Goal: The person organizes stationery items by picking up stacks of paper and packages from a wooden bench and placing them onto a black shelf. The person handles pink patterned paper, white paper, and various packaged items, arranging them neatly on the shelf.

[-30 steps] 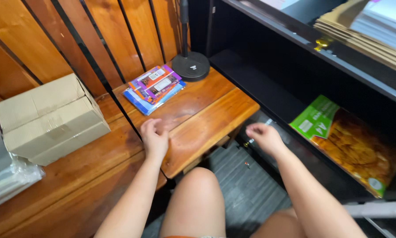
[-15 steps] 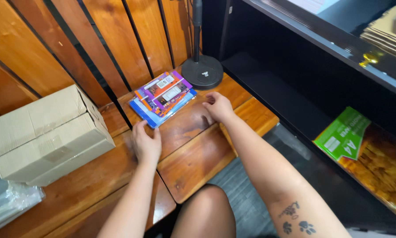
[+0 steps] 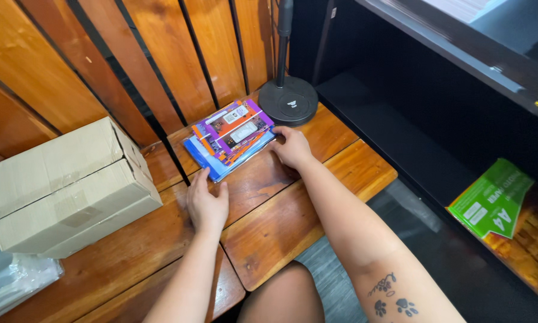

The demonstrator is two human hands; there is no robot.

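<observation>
Item: stack of flat packets [image 3: 230, 139], purple, orange and blue with pale label panels, glossy as if wrapped in clear film. I cannot tell how many lie in the stack.

Location: on the wooden desk [image 3: 293, 221], at about 12 o'clock from my seat, lying askew. The round black base of a stand [image 3: 288, 101] sits just beside it at 2 o'clock; a taped cardboard box [image 3: 68, 185] lies at 9 o'clock, apart from the stack.

Right hand [image 3: 291, 148]: grip open, fingers curled loosely, fingertips touching the stack's right end at 3 o'clock. It has hold of nothing yet.

Left hand [image 3: 207, 203]: grip open and flat on the desk, fingertips at the stack's near left corner, about 7 o'clock. Whether they touch the blue edge or stop just short, I cannot tell.

Step in hand, as I judge it: both hands bracketing the stack from opposite ends, the taking-hold stage.

Next move calls for: both grips closing evenly on the ends; the slick wrapping looks liable to let packets slide apart if pressed from one side only.

Other: green paper pack [image 3: 490, 200] on the dark shelf at 4 o'clock, well apart.
</observation>
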